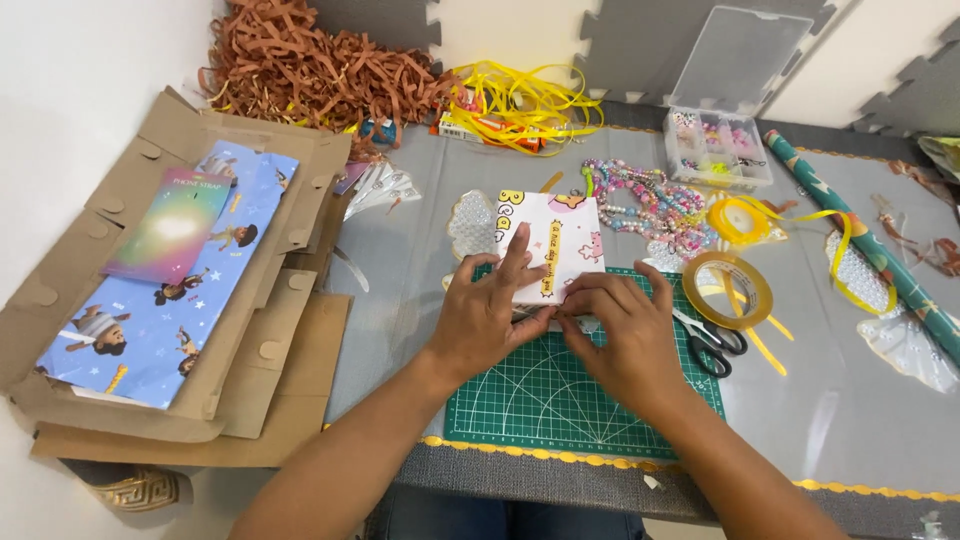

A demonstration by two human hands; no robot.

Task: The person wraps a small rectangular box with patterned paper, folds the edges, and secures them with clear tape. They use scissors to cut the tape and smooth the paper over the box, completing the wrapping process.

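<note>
A small box wrapped in white cartoon-print paper (560, 240) lies at the far edge of a green cutting mat (560, 390). My left hand (488, 310) rests flat on the box's left side, fingers spread, pressing it down. Against the box's near edge, my right hand (620, 325) has its fingertips pinching or pressing the paper fold. Neither hand lifts the box. The near edge of the box is hidden under my fingers.
Scissors (712, 345) and a roll of clear tape (728, 290) lie right of the mat. Beaded strings (650, 205), a clear bead organiser (718, 148), yellow ribbon (520, 100) and brown paper shreds (310, 70) sit farther back. Flat cardboard with blue wrapping paper (160, 290) lies left; a teal wrapping roll (870, 240) lies right.
</note>
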